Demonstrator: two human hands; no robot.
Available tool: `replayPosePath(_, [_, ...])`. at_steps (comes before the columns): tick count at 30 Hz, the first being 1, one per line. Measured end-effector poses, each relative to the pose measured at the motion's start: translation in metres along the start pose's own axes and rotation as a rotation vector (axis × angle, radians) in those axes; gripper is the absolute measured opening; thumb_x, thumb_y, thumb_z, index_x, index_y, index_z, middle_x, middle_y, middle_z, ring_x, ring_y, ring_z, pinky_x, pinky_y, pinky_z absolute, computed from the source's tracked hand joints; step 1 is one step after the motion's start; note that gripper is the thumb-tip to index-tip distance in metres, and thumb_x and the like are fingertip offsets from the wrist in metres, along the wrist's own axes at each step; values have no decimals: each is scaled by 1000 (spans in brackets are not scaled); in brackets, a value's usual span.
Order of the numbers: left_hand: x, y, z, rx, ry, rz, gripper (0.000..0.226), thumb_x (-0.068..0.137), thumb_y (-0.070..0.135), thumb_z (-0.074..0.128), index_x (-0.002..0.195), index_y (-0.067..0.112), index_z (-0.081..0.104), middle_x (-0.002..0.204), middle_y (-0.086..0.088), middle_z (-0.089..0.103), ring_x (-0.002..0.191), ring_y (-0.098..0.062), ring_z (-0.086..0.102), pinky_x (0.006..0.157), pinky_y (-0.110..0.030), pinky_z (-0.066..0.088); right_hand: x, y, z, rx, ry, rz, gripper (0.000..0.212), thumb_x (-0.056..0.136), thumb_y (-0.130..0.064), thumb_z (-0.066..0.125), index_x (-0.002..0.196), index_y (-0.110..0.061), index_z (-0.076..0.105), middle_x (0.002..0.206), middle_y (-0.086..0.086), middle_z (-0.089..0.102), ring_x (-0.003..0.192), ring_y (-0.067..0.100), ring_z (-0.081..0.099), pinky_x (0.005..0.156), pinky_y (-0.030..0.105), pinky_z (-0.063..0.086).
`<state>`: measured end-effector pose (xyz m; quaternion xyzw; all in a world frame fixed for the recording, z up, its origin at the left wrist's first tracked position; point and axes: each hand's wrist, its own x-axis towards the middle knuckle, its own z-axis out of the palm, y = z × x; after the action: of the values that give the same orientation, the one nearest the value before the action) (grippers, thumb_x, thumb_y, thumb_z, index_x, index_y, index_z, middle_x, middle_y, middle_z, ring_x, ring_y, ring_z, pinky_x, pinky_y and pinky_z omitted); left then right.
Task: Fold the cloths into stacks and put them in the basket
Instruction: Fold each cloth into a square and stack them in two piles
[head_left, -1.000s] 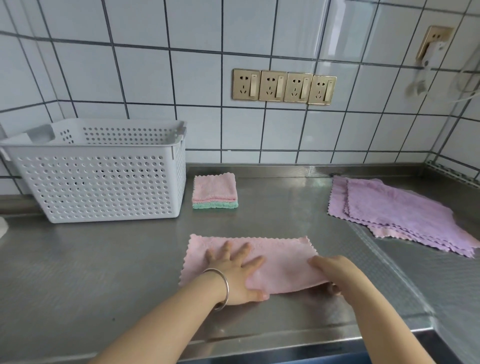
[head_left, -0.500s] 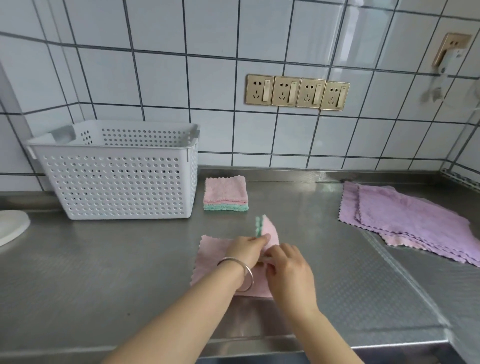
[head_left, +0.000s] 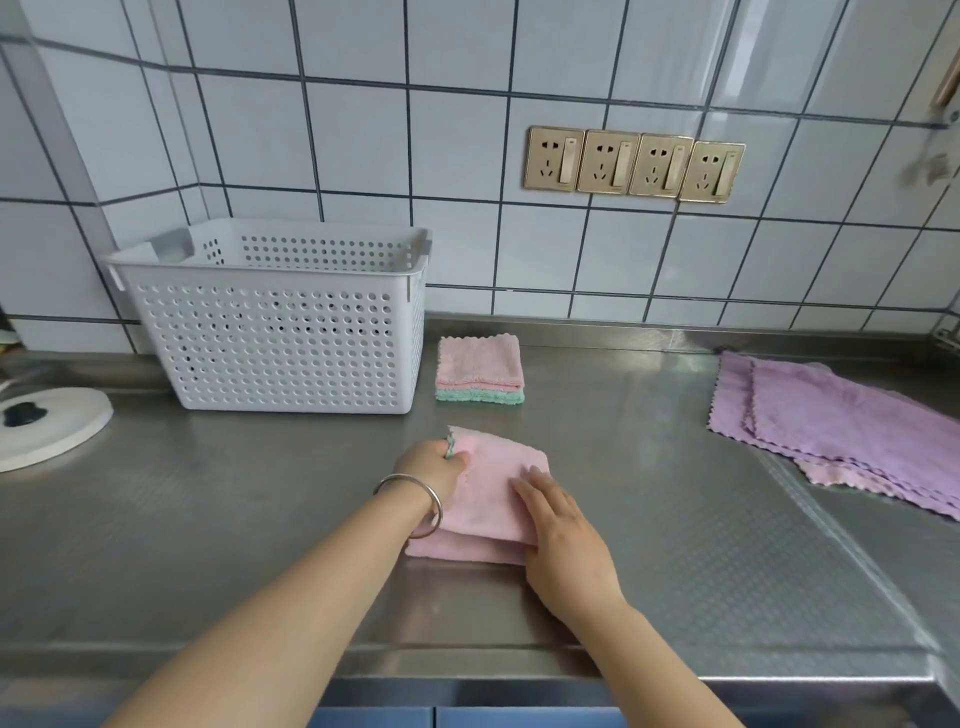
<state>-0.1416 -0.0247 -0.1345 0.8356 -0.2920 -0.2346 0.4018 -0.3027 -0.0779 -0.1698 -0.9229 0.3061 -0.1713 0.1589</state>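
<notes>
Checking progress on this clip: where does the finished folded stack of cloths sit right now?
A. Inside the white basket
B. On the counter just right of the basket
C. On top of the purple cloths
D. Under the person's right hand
B: the folded stack, pink over green, lies on the steel counter beside the right wall of the white basket, apart from both hands.

Steel counter (head_left: 675, 519); basket (head_left: 291, 343); cloths (head_left: 831, 415)

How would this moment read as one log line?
step: folding pink cloth | left hand: pinches corner | right hand: flat on cloth | basket: contents unseen
</notes>
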Motion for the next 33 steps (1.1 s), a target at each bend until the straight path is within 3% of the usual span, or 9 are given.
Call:
replayPosePath(3, [-1,-12,-4,95,27,-29,29,92,28,51,107,7,64,102,-20,67,97,-34,62,77,-32,45,1,-4,5,12,-11,11,60,89,-4,40,145,-23,29,157,-7,14,144,10,17,106,25,34])
replayPosePath(6, [-1,-19,-5,171,61,-27,28,92,29,51,97,4,62,81,-14,58,84,-30,55,67,-29,36,2,-4,9,-4,-28,18,59,89,-3,38,144,-21,31,157,-5,15,144,10,14,107,25,34])
replayPosePath(14, [-4,-26,-4,123,122,17,47,93,20,51,139,20,42,137,-9,53,124,-28,50,98,-26,39,5,2,20,-2,17,-85,55,91,-2,43,143,-19,34,156,-3,19,145,12,15,109,21,29])
replayPosePath(18, [-5,-28,-4,168,121,-6,52,94,19,48,144,21,32,141,-11,48,126,-29,47,100,-27,37,6,4,26,2,33,-150,54,87,3,47,138,-15,44,152,0,32,144,18,22,103,29,40])
replayPosePath(22, [-4,-28,-4,239,128,-54,41,93,20,47,132,8,42,133,-18,52,120,-34,50,95,-32,41,6,5,26,-55,96,-227,48,74,4,59,120,-12,63,133,7,57,126,28,51,85,30,53])
replayPosePath(25, [-7,-27,-3,399,179,-32,40,93,21,45,127,2,39,130,-20,47,118,-37,48,92,-37,40,6,1,17,-40,-27,-219,54,86,-1,45,138,-15,44,151,2,34,143,19,24,111,23,25])
replayPosePath(27, [-10,-30,-1,449,229,56,48,91,21,45,136,5,34,133,-16,41,120,-35,44,96,-38,38,6,0,5,26,-158,-186,60,85,-9,41,144,-17,33,156,-2,22,146,13,10,116,23,8])
replayPosePath(30, [-15,-36,3,525,290,425,47,82,25,42,127,14,53,129,-7,51,117,-34,47,94,-41,46,13,-8,-12,200,-180,-85,69,74,-26,28,142,-16,37,154,-2,28,145,13,14,115,23,9])
replayPosePath(33, [-19,-33,12,688,109,592,58,81,40,24,127,21,54,140,-1,47,135,-27,35,111,-45,31,28,-7,-2,25,-134,-74,78,76,-50,5,143,-22,34,155,-2,24,145,15,12,116,32,9])
